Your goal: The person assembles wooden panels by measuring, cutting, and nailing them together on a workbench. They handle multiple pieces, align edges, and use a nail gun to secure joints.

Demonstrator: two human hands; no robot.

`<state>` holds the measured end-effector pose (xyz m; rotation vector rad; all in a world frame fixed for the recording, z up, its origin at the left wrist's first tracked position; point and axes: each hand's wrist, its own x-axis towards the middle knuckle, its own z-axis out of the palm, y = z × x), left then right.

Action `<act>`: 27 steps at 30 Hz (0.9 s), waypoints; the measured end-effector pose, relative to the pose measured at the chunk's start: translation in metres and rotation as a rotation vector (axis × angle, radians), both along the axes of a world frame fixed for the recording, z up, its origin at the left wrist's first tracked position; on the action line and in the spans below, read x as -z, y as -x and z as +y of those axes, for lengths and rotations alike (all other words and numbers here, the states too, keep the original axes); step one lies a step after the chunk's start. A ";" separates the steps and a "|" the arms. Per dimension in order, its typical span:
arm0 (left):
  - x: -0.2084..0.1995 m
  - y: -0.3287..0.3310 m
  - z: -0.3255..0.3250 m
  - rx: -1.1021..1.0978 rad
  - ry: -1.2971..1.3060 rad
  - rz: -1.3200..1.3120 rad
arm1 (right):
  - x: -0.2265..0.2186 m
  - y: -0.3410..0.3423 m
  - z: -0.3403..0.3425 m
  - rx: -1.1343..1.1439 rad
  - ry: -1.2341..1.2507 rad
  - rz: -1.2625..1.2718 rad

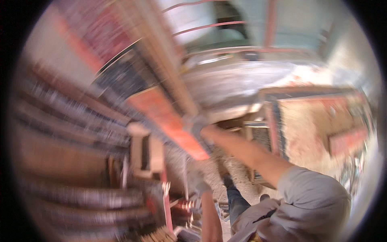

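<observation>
The whole view is smeared by motion. My right hand, in a greyish glove, reaches forward to the right edge of a long orange-red board. It also overlaps the lower end of a tan wooden beam; its fingers are too blurred to tell whether they grip either piece. Lower down, my left hand, gloved too, is below the near end of the orange-red board. Whether it touches anything cannot be made out. A dark panel lies against the board's far end.
Stacked boards fill the left side. Near them stands a tan block-like wooden piece with an opening. On the right is a framed tan panel with red edges. A window with red bars is at the back, above a pale sheet-covered surface.
</observation>
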<state>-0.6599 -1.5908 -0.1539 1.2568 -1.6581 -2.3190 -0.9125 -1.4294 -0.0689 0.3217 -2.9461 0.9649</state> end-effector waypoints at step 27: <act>-0.202 -0.841 0.604 3.324 -1.260 1.998 | 0.106 -0.972 0.531 1.378 0.373 -0.373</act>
